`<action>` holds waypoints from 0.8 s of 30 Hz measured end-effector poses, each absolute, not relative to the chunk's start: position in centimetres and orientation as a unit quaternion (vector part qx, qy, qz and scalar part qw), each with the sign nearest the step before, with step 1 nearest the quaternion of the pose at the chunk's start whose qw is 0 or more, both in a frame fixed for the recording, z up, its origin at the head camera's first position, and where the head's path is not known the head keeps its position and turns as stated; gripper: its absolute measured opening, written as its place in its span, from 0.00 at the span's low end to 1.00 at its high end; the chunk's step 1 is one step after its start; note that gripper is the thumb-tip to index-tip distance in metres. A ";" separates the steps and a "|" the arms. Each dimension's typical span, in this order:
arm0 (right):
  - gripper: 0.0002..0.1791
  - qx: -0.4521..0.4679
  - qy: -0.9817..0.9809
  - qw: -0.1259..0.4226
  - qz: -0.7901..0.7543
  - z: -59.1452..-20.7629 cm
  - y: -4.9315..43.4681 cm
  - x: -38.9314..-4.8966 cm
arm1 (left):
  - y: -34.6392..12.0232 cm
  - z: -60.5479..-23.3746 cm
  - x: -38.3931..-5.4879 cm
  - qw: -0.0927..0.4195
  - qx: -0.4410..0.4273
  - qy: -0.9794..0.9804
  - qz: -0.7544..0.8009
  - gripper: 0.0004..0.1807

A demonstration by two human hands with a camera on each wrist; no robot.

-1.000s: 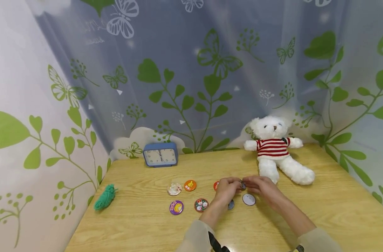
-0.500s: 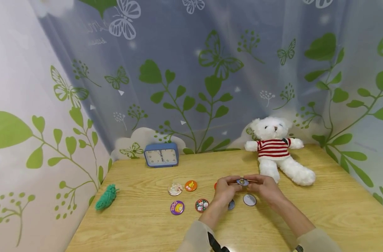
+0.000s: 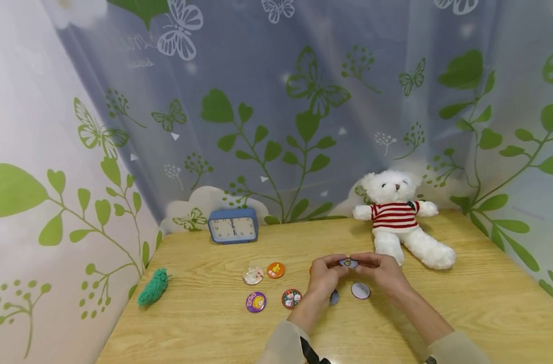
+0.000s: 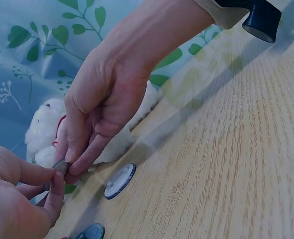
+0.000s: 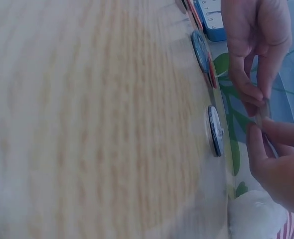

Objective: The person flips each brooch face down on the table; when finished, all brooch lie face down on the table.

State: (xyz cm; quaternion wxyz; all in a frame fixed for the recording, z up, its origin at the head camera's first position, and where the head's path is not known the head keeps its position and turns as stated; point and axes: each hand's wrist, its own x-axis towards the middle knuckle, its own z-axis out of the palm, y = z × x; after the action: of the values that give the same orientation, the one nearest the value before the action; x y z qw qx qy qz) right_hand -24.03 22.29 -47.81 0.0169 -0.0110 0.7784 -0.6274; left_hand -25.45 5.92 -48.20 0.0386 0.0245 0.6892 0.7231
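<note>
Above the table, my left hand (image 3: 324, 275) and right hand (image 3: 385, 273) pinch a small round badge (image 3: 348, 262) between thumbs and fingers, one from each side. Its bluish printed face shows in the head view, partly covered by fingertips. In the left wrist view the badge (image 4: 61, 166) appears edge-on and greyish between the two hands. Below the hands lies a badge with its pale back up (image 3: 360, 290). A grey-blue badge (image 3: 334, 297) is partly hidden by my left wrist, and a red badge (image 3: 310, 270) peeks out behind my left hand.
Left of the hands lie a green-and-red patterned badge (image 3: 292, 299), a purple badge (image 3: 256, 302), an orange badge (image 3: 275, 270) and a clear glittery badge (image 3: 253, 275). A blue clock (image 3: 232, 226), green yarn (image 3: 154, 287) and a white teddy bear (image 3: 396, 217) are farther out.
The badge in my hands, seen as a dark edge a second ago, has turned so its printed face shows. My right fingers have moved in to pinch it. The table badges have stayed put.
</note>
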 end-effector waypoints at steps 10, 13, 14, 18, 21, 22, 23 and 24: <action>0.18 0.015 0.778 -0.010 -0.628 -47.8 21.8 -24.1 | 5.9 -48.4 -25.5 0.052 0.040 0.648 0.759 0.09; 0.17 0.017 0.782 -0.019 -0.622 -47.8 21.7 -24.1 | 5.8 -48.4 -25.4 0.058 0.041 0.637 0.768 0.10; 0.17 0.018 0.782 -0.021 -0.622 -47.8 21.7 -24.1 | 5.8 -48.5 -25.4 0.058 0.043 0.635 0.769 0.10; 0.17 0.026 0.780 -0.025 -0.625 -47.9 21.5 -24.1 | 5.7 -48.6 -25.3 0.062 0.040 0.625 0.778 0.11; 0.18 0.039 0.771 -0.027 -0.635 -48.0 21.4 -24.3 | 5.6 -48.7 -25.3 0.061 0.040 0.627 0.776 0.11; 0.19 0.042 0.768 -0.028 -0.639 -48.0 21.4 -24.3 | 5.6 -48.7 -25.3 0.058 0.040 0.631 0.773 0.11; 0.19 0.044 0.762 -0.028 -0.645 -47.9 21.3 -24.3 | 5.6 -48.7 -25.3 0.057 0.040 0.634 0.770 0.11; 0.19 0.045 0.759 -0.029 -0.649 -47.9 21.3 -24.4 | 5.6 -48.7 -25.3 0.053 0.041 0.640 0.766 0.10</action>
State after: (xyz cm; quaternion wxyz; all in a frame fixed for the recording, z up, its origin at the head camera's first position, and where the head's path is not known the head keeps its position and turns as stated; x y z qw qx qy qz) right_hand -24.36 21.31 -47.91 -0.0294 0.0454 0.7587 -0.6492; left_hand -25.34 5.59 -48.72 0.0527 0.0405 0.6399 0.7655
